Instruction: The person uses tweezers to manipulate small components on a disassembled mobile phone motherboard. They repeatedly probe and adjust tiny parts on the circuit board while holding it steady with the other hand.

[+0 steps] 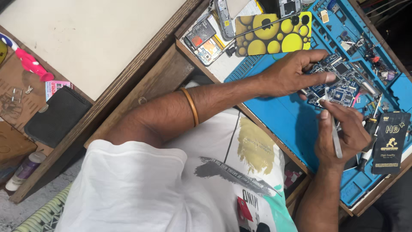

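Circuit board lies bare mid-mat, left hand pinning it; right hand clamped on tweezers, work unfinished.

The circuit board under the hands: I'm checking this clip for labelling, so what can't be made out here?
- Head view: the circuit board is partly covered by the left hand; its parts are too small to identify.
- The tweezers tip is too fine to show what it touches.
- The right hand hides part of the blue mat.
- The mat's tray bits are too small.
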